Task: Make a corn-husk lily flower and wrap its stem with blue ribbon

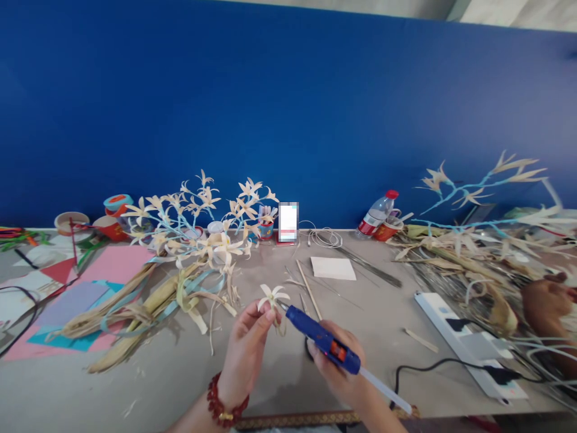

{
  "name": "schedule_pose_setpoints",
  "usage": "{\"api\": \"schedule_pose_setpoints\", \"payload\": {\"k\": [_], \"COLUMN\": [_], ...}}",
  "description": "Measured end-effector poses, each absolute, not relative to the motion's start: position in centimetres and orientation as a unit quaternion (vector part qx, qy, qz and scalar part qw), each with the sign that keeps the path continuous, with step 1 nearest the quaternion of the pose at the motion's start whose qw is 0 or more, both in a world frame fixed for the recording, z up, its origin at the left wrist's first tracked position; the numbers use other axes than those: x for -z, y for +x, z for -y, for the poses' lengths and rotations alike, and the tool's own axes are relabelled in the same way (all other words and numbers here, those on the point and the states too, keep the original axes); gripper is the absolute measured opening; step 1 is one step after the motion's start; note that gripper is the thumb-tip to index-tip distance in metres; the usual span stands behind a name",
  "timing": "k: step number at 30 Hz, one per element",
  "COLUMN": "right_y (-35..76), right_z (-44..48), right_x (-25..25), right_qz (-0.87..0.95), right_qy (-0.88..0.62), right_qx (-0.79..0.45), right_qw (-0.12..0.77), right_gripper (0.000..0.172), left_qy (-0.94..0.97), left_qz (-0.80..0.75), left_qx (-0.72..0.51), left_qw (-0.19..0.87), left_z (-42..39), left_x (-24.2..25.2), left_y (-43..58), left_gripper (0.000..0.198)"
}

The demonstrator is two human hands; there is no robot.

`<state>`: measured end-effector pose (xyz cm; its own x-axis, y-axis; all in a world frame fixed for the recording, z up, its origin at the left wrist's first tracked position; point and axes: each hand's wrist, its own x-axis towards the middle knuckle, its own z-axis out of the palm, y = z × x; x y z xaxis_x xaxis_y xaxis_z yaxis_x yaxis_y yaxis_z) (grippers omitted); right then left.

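My left hand [246,346], with a red bead bracelet at the wrist, pinches a small pale husk flower [272,296] by its base, petals up. My right hand [336,364] grips a blue hot glue gun [322,340] with a clear glue stick out the back. The gun's nozzle touches the flower's base just right of my left fingertips. Both hands hover above the grey table [374,325] near its front edge.
Husk-flower branches [198,216] and dried corn husks [148,307] lie at left over coloured paper [108,270]. A power strip [464,343], more husks [469,258] and another person's hand [545,300] are at right. A water bottle [377,213], wires [369,264] and a white card [332,268] sit behind.
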<state>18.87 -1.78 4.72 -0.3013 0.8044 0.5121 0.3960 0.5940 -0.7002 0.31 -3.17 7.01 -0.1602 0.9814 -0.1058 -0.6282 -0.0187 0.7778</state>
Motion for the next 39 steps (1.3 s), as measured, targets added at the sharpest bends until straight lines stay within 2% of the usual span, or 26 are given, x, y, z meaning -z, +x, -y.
{"api": "schedule_pose_setpoints", "payload": {"k": [4,10,14,17,21,23,25,30,33,35,39], "right_y": [18.8,18.5,20.2,23.2,26.9,27.6,27.8,28.7,29.7,29.3,23.2], "right_z": [2.0,2.1,0.0,-3.3,-7.2,-8.2,-8.6,-8.9,-9.5,-10.4,-13.6], "right_x": [-3.5,-4.0,-5.1,-4.4,-2.1,-1.1,-0.3,0.3,-1.0,-2.5,-5.1], "right_qz": [0.684,0.589,0.59,0.626,0.688,0.712,0.728,0.758,0.781,0.797,0.805], "right_qy": [-0.405,-0.438,-0.45,-0.525,-0.658,-0.678,-0.673,-0.643,-0.619,-0.595,-0.543], "right_qx": [-0.407,-0.486,-0.428,-0.284,-0.038,0.008,0.015,0.006,-0.005,-0.029,-0.136], "right_qw": [0.449,0.475,0.516,0.502,0.304,0.183,0.132,0.107,0.089,0.104,0.195], "right_gripper": [0.013,0.032,0.033,0.035,0.03,0.026,0.024,0.027,0.035,0.035,0.025], "left_qy": [0.242,0.235,0.228,0.227,0.218,0.207,0.193,0.164,0.144,0.126,0.109], "left_qz": [-0.354,-0.352,-0.361,-0.373,-0.391,-0.401,-0.414,-0.436,-0.437,-0.434,-0.43], "left_qx": [-0.666,-0.665,-0.661,-0.649,-0.638,-0.647,-0.663,-0.696,-0.713,-0.73,-0.735], "left_qw": [0.61,0.615,0.618,0.623,0.627,0.615,0.593,0.546,0.529,0.513,0.512], "left_z": [3.1,3.0,2.8,2.8,3.0,3.2,3.4,3.6,3.7,3.8,3.9], "left_x": [-7.0,-6.8,-6.5,-5.5,-3.8,-3.4,-3.3,-3.2,-2.5,-1.9,-1.2], "left_y": [0.3,0.2,-0.2,-0.5,-1.1,-1.5,-1.9,-3.1,-4.1,-4.7,-4.5], "left_gripper": [0.013,0.014,0.015,0.015,0.013,0.012,0.013,0.019,0.021,0.023,0.024]}}
